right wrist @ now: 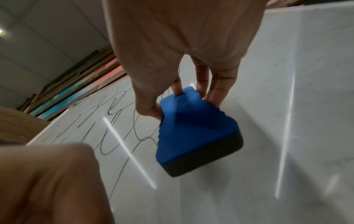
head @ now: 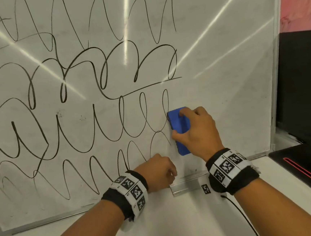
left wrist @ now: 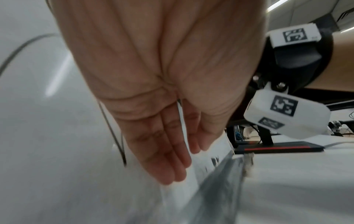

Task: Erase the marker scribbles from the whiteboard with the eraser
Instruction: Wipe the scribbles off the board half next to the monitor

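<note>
The whiteboard (head: pixel 221 59) leans upright on a white table, and black marker scribbles (head: pixel 95 127) cover its left and middle. My right hand (head: pixel 181 125) grips a blue eraser (head: pixel 182 149) between thumb and fingers. The black felt of the eraser (right wrist: pixel 191 133) lies flat on the board at the right end of the lower loops. Right of the eraser the board is blank. My left hand (head: pixel 159 172) rests at the board's lower edge, below the eraser. Its fingers (left wrist: pixel 168 151) are straight and together, holding nothing, against the whiteboard (left wrist: pixel 47 121).
A metal bracket (head: pixel 189 187) sticks out at the board's bottom edge by my left hand. A black flat device with a red line (head: pixel 306 170) lies at the right, below a dark screen (head: pixel 302 86). A thin black cable (head: pixel 242 215) crosses the white table (head: pixel 179 225).
</note>
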Motion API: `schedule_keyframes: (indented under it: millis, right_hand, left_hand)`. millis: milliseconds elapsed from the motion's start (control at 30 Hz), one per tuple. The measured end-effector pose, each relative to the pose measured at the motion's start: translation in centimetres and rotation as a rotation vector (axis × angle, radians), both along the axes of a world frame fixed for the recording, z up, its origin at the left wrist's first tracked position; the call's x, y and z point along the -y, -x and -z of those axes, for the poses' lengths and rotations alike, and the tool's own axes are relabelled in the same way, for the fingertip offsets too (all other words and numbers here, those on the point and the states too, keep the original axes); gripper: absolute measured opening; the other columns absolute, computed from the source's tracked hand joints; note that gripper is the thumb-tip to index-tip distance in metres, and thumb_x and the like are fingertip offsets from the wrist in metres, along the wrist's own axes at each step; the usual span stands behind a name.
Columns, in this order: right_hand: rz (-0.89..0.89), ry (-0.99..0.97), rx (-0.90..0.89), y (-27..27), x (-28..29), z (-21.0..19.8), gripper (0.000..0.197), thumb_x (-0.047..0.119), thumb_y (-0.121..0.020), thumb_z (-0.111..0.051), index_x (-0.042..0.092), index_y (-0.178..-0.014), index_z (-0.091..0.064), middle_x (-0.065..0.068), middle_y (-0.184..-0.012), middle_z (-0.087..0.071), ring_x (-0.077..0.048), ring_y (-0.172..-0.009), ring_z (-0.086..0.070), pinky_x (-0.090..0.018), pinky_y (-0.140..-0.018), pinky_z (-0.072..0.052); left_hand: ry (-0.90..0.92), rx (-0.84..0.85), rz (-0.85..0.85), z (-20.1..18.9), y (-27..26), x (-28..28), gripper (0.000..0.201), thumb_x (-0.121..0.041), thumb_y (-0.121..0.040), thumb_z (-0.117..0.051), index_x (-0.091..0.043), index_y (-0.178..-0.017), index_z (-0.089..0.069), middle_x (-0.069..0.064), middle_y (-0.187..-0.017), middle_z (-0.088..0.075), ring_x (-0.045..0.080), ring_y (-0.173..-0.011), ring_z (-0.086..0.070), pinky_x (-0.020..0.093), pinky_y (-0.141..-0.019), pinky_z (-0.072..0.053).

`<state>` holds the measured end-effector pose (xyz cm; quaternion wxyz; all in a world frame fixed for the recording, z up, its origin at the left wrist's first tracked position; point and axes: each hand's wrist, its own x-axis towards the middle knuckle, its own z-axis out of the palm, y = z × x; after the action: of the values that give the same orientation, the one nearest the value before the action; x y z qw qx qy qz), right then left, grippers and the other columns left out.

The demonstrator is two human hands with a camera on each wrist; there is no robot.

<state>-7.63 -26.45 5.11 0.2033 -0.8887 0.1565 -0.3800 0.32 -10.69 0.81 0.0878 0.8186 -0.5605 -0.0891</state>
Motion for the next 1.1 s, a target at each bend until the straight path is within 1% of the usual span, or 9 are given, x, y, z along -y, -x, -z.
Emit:
schedule_keyframes:
  millis: [133,300,400,500,600,767,867,967,1100]
  right_hand:
    - [0.043,0.004,0.125,-1.2,1.1,-4.1,0.051,0.042,-0.075,-0.078,0.024,-0.121,-0.061,-0.001,-0.104,-0.048,-0.016,-0.083,-0.049,-0.023,-0.071,-0.039]
    - [0.086,0.027,0.165,-2.0,2.1,-8.0,0.052,0.041,-0.079,-0.075,0.023,-0.125,-0.060,-0.002,-0.106,-0.051,-0.016,-0.087,-0.049,-0.023,-0.073,-0.038]
    - [0.073,0.026,0.124,-1.5,1.9,-6.4,0.053,0.043,-0.079,-0.075,0.025,-0.127,-0.059,0.001,-0.109,-0.049,-0.015,-0.090,-0.051,-0.023,-0.075,-0.041]
    - [0.040,-0.003,0.118,-1.2,2.0,-5.7,0.053,0.042,-0.079,-0.076,0.025,-0.126,-0.061,0.002,-0.110,-0.049,-0.014,-0.091,-0.052,-0.021,-0.076,-0.041]
    - [0.038,0.010,0.165,-2.0,2.5,-7.9,0.053,0.041,-0.079,-0.076,0.024,-0.127,-0.061,0.001,-0.110,-0.050,-0.015,-0.091,-0.052,-0.021,-0.076,-0.040]
    - [0.055,0.031,0.219,-3.8,2.9,-12.2,0.054,0.044,-0.080,-0.073,0.023,-0.128,-0.060,-0.001,-0.108,-0.051,-0.013,-0.088,-0.048,-0.016,-0.073,-0.034]
    - [0.047,0.035,0.207,-3.7,2.7,-12.2,0.053,0.045,-0.081,-0.073,0.023,-0.128,-0.060,0.000,-0.107,-0.050,-0.013,-0.088,-0.048,-0.012,-0.069,-0.033]
    - [0.043,0.049,0.159,-2.8,2.8,-10.8,0.054,0.046,-0.080,-0.073,0.024,-0.128,-0.060,0.001,-0.108,-0.050,-0.012,-0.089,-0.049,-0.018,-0.075,-0.037]
    - [0.058,0.064,0.148,-2.6,3.3,-11.4,0.054,0.047,-0.078,-0.074,0.025,-0.126,-0.062,0.002,-0.103,-0.050,-0.013,-0.087,-0.049,-0.021,-0.073,-0.037]
  left_hand:
    - [0.287,0.126,-0.036,-5.6,-1.2,-0.4,0.025,-0.027,-0.088,-0.054,-0.020,-0.094,-0.077,-0.005,-0.082,-0.073,0.011,-0.074,-0.066,0.033,-0.077,-0.056]
    - [0.631,0.388,-0.129,-13.9,-3.2,-0.1,0.024,-0.035,-0.092,-0.054,-0.021,-0.097,-0.074,-0.008,-0.078,-0.069,0.009,-0.068,-0.064,0.034,-0.071,-0.058]
    - [0.703,0.556,-0.159,-17.3,-4.5,0.3,0.027,-0.036,-0.092,-0.052,-0.020,-0.097,-0.073,-0.006,-0.082,-0.068,0.012,-0.076,-0.061,0.036,-0.073,-0.055]
    - [0.744,0.682,-0.173,-19.9,-5.5,0.9,0.029,-0.033,-0.091,-0.052,-0.017,-0.103,-0.073,-0.001,-0.086,-0.068,0.019,-0.087,-0.057,0.040,-0.081,-0.048]
    - [0.760,0.778,-0.170,-22.9,-6.6,1.4,0.034,-0.034,-0.090,-0.052,-0.016,-0.113,-0.071,0.004,-0.105,-0.069,0.027,-0.104,-0.055,0.046,-0.091,-0.039]
    - [0.742,0.933,-0.206,-27.8,-8.7,2.4,0.046,-0.039,-0.090,-0.047,-0.016,-0.127,-0.062,0.010,-0.127,-0.056,0.033,-0.123,-0.044,0.049,-0.100,-0.032]
    - [0.708,0.987,-0.248,-29.8,-9.5,3.0,0.052,-0.042,-0.090,-0.042,-0.016,-0.133,-0.055,0.013,-0.137,-0.048,0.034,-0.130,-0.039,0.050,-0.103,-0.030]
    - [0.674,0.996,-0.285,-31.2,-10.1,3.4,0.057,-0.046,-0.090,-0.037,-0.013,-0.135,-0.049,0.015,-0.142,-0.043,0.035,-0.135,-0.035,0.052,-0.107,-0.028]
    - [0.607,1.063,-0.338,-33.3,-11.4,3.1,0.064,-0.051,-0.092,-0.032,-0.010,-0.142,-0.040,0.020,-0.148,-0.036,0.037,-0.140,-0.029,0.055,-0.112,-0.023]
